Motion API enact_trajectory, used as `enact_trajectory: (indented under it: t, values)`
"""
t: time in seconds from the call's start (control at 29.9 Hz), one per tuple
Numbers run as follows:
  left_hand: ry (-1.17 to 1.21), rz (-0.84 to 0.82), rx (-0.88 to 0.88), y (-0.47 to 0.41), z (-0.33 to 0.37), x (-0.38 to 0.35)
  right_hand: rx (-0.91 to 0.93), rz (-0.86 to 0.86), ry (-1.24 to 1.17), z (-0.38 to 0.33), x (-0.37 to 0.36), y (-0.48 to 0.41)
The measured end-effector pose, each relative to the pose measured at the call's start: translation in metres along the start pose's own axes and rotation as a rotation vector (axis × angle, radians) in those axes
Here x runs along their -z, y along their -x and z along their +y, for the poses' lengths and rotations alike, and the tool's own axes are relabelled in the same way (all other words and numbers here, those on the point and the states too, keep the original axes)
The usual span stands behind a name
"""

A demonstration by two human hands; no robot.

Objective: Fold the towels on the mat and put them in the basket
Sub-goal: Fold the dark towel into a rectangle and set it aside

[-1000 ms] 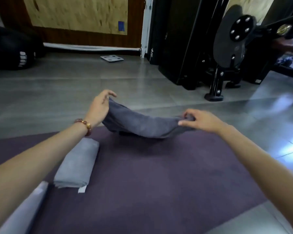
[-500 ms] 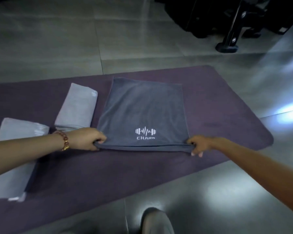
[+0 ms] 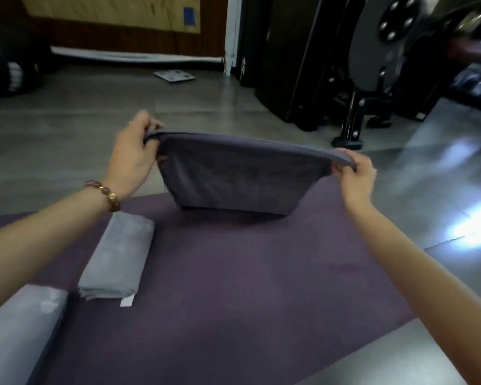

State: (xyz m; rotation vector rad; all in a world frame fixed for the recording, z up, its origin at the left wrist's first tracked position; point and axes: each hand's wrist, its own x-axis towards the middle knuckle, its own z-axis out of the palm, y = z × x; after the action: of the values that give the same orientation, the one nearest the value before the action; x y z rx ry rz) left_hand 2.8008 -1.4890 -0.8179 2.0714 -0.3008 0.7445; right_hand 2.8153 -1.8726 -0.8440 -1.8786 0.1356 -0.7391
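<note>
A dark grey towel (image 3: 239,176) hangs folded over the far part of the purple mat (image 3: 233,287), its lower edge touching the mat. My left hand (image 3: 134,159) pinches its upper left corner and my right hand (image 3: 356,176) pinches its upper right corner, the top edge stretched between them. A folded light grey towel (image 3: 117,257) lies on the mat to the left. Another pale folded towel (image 3: 17,334) lies at the lower left edge. No basket is in view.
Grey tiled floor (image 3: 67,120) surrounds the mat. Black gym machines (image 3: 345,65) stand at the back right, one foot (image 3: 347,141) close behind the towel. A flat scale (image 3: 175,76) lies by the far wall. A dark bag (image 3: 9,70) sits at the back left.
Half a second ago the dark towel lay flat on the mat with my hands at its near edge. Now both hands have lifted that edge up and away, and the towel hangs doubled.
</note>
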Motion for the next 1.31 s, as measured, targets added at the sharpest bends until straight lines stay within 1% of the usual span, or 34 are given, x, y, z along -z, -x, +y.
enact_trajectory:
  t: [0.07,0.1,0.17,0.2,0.27,0.33,0.4,0.44,0.5,0.54,0.6,0.64,0.74,0.84,1.0,1.04,1.17,1.31]
  values:
    - [0.126,0.130,-0.063,-0.015,0.021,0.002,0.266,0.133,0.047,-0.024,0.005,-0.005]
    - [0.112,0.158,-0.075,-0.015,0.026,0.001,0.347,0.165,0.060,-0.027,0.008,0.000]
    - [0.024,0.153,-0.058,-0.002,0.025,-0.005,0.375,0.175,0.088,-0.021,0.015,0.018]
    - [0.003,0.114,-0.047,0.009,0.020,-0.010,0.359,0.167,0.128,-0.008,0.019,0.026]
    - [-0.051,-0.040,-0.011,0.039,-0.003,-0.018,0.343,0.110,0.264,0.022,0.033,0.050]
    - [-0.175,-0.254,-0.030,0.077,-0.037,-0.021,0.399,-0.025,0.471,0.057,0.048,0.076]
    - [-0.350,-0.549,-0.040,0.119,-0.065,-0.020,0.495,-0.226,0.681,0.085,0.062,0.099]
    - [-0.401,-0.680,-0.041,0.140,-0.074,-0.018,0.551,-0.344,0.775,0.096,0.067,0.112]
    - [-0.452,-0.852,-0.111,0.180,-0.092,-0.017,0.692,-0.583,0.912,0.118,0.073,0.138]
    - [-0.455,-0.891,-0.178,0.198,-0.098,-0.016,0.739,-0.683,0.953,0.126,0.074,0.150]
    - [-0.458,-0.909,-0.278,0.227,-0.109,-0.016,0.730,-0.817,1.004,0.138,0.074,0.168]
    - [-0.453,-0.931,-0.283,0.236,-0.112,-0.016,0.697,-0.852,1.023,0.141,0.073,0.173]
    - [-0.412,-0.963,-0.174,0.246,-0.113,-0.013,0.681,-0.906,1.088,0.147,0.074,0.184]
    - [-0.425,-0.941,-0.318,0.249,-0.106,-0.010,0.684,-0.955,1.124,0.145,0.078,0.191]
    - [-0.520,-1.070,-0.508,0.277,-0.098,0.003,0.732,-1.022,1.082,0.152,0.097,0.218]
    - [-0.525,-1.069,-0.523,0.284,-0.097,0.003,0.728,-1.035,1.057,0.157,0.102,0.226]
    - [-0.510,-1.040,-0.475,0.307,-0.102,-0.001,0.543,-1.003,0.978,0.159,0.115,0.244]
    - [-0.483,-1.017,-0.459,0.310,-0.101,0.000,0.542,-0.889,1.045,0.150,0.109,0.244]
